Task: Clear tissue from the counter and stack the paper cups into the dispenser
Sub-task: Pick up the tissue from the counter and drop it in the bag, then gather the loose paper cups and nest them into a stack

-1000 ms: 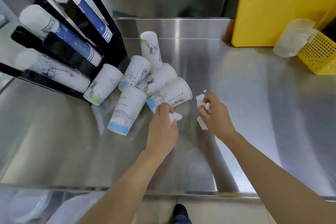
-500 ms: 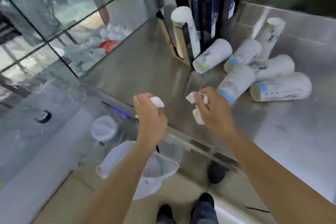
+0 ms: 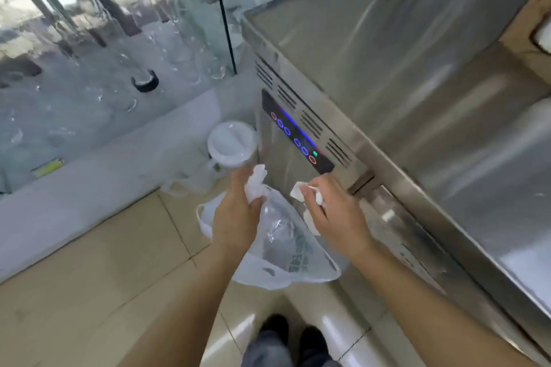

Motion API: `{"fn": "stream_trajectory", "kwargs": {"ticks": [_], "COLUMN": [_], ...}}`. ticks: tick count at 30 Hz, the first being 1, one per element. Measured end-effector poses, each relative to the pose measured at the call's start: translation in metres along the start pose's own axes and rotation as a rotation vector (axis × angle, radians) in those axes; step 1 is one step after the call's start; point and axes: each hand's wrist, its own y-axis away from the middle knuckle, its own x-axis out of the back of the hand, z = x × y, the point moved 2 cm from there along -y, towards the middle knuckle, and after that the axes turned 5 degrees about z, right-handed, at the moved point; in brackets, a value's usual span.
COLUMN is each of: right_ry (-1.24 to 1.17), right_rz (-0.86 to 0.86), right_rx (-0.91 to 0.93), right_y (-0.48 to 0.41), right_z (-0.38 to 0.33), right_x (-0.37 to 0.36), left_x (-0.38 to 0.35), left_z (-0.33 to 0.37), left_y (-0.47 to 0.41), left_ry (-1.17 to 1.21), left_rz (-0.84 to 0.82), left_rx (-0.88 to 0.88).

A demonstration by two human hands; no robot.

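My left hand (image 3: 235, 214) is closed around a crumpled white tissue (image 3: 255, 185) that sticks out above the fingers. My right hand (image 3: 337, 214) grips other white tissue pieces (image 3: 298, 191), one poking out at the thumb and one below the palm. Both hands hover off the counter, over a clear plastic bag (image 3: 286, 247) that lies open on the tiled floor beside the steel cabinet. The paper cups and the cup dispenser are out of view.
The stainless counter (image 3: 417, 39) fills the right side, with a lit control panel (image 3: 295, 134) on its front. A white lidded container (image 3: 231, 147) stands on the floor by the cabinet corner. Glass panels (image 3: 119, 24) rise at left. My shoes (image 3: 286, 334) show below.
The view has swung left and down, away from the cups and dispenser, to the floor. Both hands carried their tissue off the counter and now hang over the plastic bag.
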Motion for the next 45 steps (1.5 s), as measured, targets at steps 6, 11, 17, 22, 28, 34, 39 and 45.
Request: {"fn": "stream_trajectory", "kwargs": {"ticks": [6, 11, 17, 22, 28, 34, 39, 45], "right_ry": [0.005, 0.184, 0.501, 0.352, 0.282, 0.290, 0.307, 0.353], "right_rz": [-0.066, -0.189, -0.852, -0.587, -0.398, -0.286, -0.121, 0.109], "right_rx": [-0.088, -0.082, -0.132, -0.070, 0.108, 0.167, 0.213, 0.123], "right_y": [0.000, 0.021, 0.045, 0.021, -0.013, -0.033, -0.045, -0.034], "right_z": [0.112, 0.202, 0.264, 0.195, 0.061, -0.052, -0.103, -0.110], "right_x": [-0.167, -0.273, -0.305, -0.253, -0.155, -0.050, 0.031, 0.137], "left_x": [-0.101, -0.185, -0.202, -0.142, -0.032, 0.076, 0.121, 0.109], "left_z": [-0.141, -0.242, -0.287, -0.238, -0.130, -0.015, 0.064, 0.167], "left_y": [-0.009, 0.000, 0.015, 0.002, -0.011, -0.026, -0.040, -0.041], "left_ry": [-0.300, -0.670, -0.901, -0.751, -0.594, -0.477, -0.392, -0.288], "left_rz": [-0.078, -0.344, -0.705, -0.496, -0.266, -0.116, -0.079, -0.104], "left_rx": [0.046, 0.103, 0.035, -0.004, -0.069, -0.189, -0.272, -0.444]}}
